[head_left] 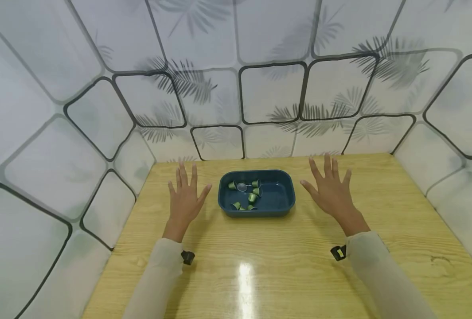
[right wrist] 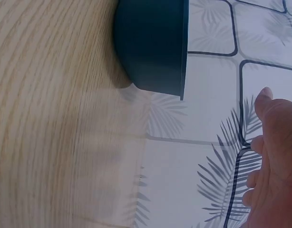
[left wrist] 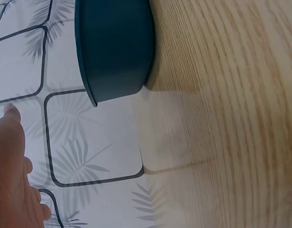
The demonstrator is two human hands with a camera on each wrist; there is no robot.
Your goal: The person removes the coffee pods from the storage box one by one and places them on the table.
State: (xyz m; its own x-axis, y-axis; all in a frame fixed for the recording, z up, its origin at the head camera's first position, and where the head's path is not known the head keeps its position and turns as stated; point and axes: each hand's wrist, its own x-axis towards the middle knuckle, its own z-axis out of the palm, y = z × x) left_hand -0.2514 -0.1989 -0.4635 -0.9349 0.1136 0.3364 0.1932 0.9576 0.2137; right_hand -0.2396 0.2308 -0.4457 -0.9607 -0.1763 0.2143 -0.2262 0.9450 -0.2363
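A dark blue rectangular tray (head_left: 277, 212) with rounded corners sits on the table between the two hands. Several small green cups (head_left: 252, 198), shaped like coffee capsules, lie scattered in its left half, some tipped over. Among them is a small round piece with a clear or silvery face (head_left: 241, 187). To the left of the tray, my left hand (head_left: 185, 199) is held with fingers spread and straight, apart from the tray. On the other side, my right hand (head_left: 333, 192) is likewise spread and holds nothing. Both wrist views show the tray's outer wall (left wrist: 115, 52) beyond the thumb.
The light wood-grain table (head_left: 220, 248) meets a patterned cloth wall (head_left: 271, 93) at the back, with more of the same cloth on the left and right sides. A small black device (head_left: 338, 252) is strapped at the right wrist, another (head_left: 188, 257) at the left.
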